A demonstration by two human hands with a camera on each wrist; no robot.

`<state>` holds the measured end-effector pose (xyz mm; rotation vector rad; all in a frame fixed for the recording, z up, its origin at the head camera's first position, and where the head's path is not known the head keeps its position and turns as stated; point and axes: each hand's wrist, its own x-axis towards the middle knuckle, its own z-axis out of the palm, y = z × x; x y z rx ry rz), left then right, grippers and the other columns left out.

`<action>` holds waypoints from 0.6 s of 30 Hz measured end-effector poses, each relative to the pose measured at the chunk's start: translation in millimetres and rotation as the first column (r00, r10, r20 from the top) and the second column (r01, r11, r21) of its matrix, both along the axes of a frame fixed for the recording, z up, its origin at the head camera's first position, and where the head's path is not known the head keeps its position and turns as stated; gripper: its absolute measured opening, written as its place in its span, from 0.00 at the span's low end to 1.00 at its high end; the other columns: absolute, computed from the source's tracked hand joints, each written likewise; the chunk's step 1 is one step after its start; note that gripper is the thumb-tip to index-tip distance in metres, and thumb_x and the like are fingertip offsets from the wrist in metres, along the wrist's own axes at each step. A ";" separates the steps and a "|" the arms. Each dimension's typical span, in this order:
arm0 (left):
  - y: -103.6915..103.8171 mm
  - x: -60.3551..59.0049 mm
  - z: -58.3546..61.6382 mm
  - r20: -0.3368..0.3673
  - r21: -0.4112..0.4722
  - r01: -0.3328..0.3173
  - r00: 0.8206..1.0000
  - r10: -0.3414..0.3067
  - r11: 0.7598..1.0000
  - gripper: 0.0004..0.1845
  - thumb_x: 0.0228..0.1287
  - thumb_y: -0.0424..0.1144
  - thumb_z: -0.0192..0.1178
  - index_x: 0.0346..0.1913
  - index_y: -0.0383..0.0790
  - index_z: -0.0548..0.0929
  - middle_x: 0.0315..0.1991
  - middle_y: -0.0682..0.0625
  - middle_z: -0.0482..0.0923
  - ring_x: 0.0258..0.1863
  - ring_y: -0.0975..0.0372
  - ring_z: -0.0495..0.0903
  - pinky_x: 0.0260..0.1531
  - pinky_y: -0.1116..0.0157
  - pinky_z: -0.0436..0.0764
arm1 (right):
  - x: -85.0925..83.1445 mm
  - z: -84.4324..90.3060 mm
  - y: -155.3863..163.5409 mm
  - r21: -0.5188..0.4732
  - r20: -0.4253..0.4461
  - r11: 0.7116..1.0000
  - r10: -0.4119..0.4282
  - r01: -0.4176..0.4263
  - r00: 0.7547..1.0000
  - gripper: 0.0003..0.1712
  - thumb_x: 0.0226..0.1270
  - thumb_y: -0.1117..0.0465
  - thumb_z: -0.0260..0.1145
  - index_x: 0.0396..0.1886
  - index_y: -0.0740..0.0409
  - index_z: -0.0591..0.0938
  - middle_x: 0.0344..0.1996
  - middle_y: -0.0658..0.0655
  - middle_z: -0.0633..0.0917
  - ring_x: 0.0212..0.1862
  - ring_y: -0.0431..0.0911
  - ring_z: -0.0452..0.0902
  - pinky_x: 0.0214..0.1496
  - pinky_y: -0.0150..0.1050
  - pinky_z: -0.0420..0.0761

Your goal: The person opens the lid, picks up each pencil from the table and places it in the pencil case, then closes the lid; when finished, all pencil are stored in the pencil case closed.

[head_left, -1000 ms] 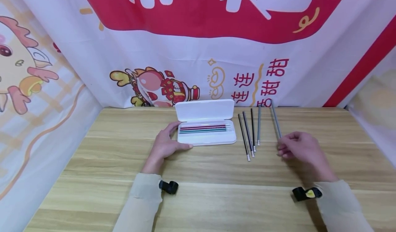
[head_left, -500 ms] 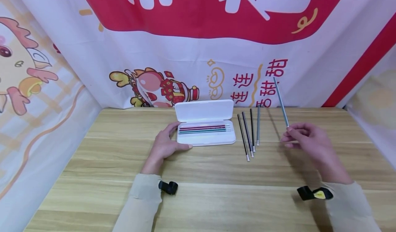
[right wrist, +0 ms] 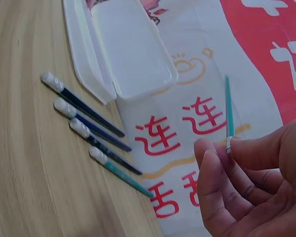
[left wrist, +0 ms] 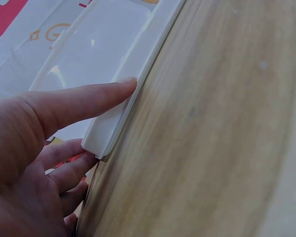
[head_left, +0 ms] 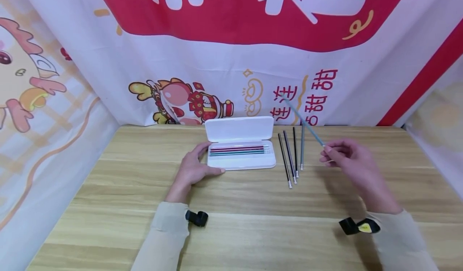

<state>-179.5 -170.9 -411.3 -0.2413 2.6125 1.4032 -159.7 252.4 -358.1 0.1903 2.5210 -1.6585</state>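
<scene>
My left hand (head_left: 193, 168) holds the left end of an open white pencil case (head_left: 240, 164); the thumb lies along its front edge and the fingers are at the end and back. Inside the case several red and green pencils (head_left: 238, 152) lie side by side. My right hand (head_left: 349, 158) pinches a light blue-green pencil (head_left: 305, 121) near its white eraser end, between thumb and fingers. That pencil is raised above the table, its far end pointing up and to the left. Several dark and teal pencils (right wrist: 113, 170) lie between the case and my right hand, erasers toward me.
The wooden table (head_left: 253, 239) meets a white and red printed cloth (head_left: 224, 70) at its back edge. The case's raised lid (head_left: 239, 129) stands close before this cloth. Another printed cloth (head_left: 47, 142) hangs on the left side.
My right hand has lifted the pencil off the table, and the pencil has swung from pointing away to pointing leftward. My left hand and the case have stayed in place.
</scene>
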 end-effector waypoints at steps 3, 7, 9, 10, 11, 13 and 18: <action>-0.5 -0.5 -0.7 0.000 -0.003 0.001 1.000 -0.001 1.000 0.54 0.48 0.43 0.87 0.80 0.57 0.71 0.84 0.47 0.66 0.87 0.44 0.55 0.85 0.37 0.54 | -3.7 -0.9 -12.5 -0.012 -0.030 0.999 0.041 -0.042 0.999 0.23 0.85 0.52 0.61 0.67 0.63 0.76 0.48 0.53 0.87 0.45 0.36 0.88 0.53 0.35 0.92; 0.4 -0.2 -0.6 -0.006 -0.002 0.007 1.000 -0.007 1.000 0.53 0.49 0.43 0.87 0.79 0.56 0.71 0.84 0.47 0.67 0.86 0.45 0.56 0.85 0.39 0.54 | -10.1 -1.1 -29.7 0.023 -0.058 0.995 0.095 -0.094 0.994 0.22 0.86 0.53 0.60 0.65 0.64 0.78 0.50 0.60 0.87 0.45 0.38 0.86 0.51 0.34 0.91; 0.7 -0.2 -0.4 -0.009 0.002 0.008 1.000 -0.008 1.000 0.53 0.49 0.43 0.87 0.79 0.56 0.71 0.83 0.47 0.67 0.86 0.45 0.57 0.85 0.39 0.54 | -13.9 -1.0 -38.1 0.041 -0.064 0.992 0.122 -0.119 0.991 0.20 0.86 0.54 0.60 0.65 0.64 0.79 0.51 0.63 0.86 0.46 0.41 0.86 0.51 0.35 0.91; 0.8 -0.1 -0.3 -0.010 0.001 0.009 1.000 -0.009 1.000 0.53 0.48 0.43 0.87 0.79 0.56 0.71 0.83 0.47 0.67 0.86 0.45 0.57 0.85 0.39 0.55 | -15.9 -1.2 -42.3 0.050 -0.067 0.990 0.134 -0.131 0.989 0.20 0.86 0.54 0.60 0.64 0.64 0.79 0.52 0.64 0.86 0.47 0.43 0.86 0.51 0.35 0.91; 0.8 -0.1 0.0 -0.010 -0.001 0.008 1.000 -0.008 1.000 0.53 0.48 0.43 0.87 0.79 0.56 0.71 0.83 0.47 0.67 0.86 0.45 0.57 0.85 0.39 0.55 | -18.2 -1.6 -46.4 0.062 -0.066 0.988 0.147 -0.143 0.987 0.19 0.86 0.55 0.60 0.64 0.63 0.80 0.52 0.65 0.86 0.47 0.44 0.86 0.51 0.35 0.91; 0.8 0.1 0.5 -0.008 -0.003 0.005 1.000 -0.005 1.000 0.53 0.48 0.43 0.87 0.79 0.56 0.71 0.83 0.47 0.67 0.86 0.45 0.56 0.85 0.38 0.55 | -23.0 -3.0 -54.4 0.078 -0.067 0.983 0.170 -0.165 0.983 0.17 0.85 0.57 0.61 0.62 0.63 0.81 0.51 0.66 0.87 0.47 0.46 0.86 0.51 0.36 0.91; 0.5 0.1 1.1 -0.005 -0.006 -0.001 1.000 0.001 1.000 0.54 0.47 0.43 0.87 0.79 0.56 0.71 0.84 0.47 0.66 0.86 0.44 0.56 0.85 0.37 0.55 | -36.1 -10.2 -73.6 0.148 -0.059 0.965 0.225 -0.214 0.973 0.13 0.84 0.59 0.62 0.58 0.61 0.83 0.47 0.65 0.89 0.46 0.50 0.86 0.48 0.40 0.90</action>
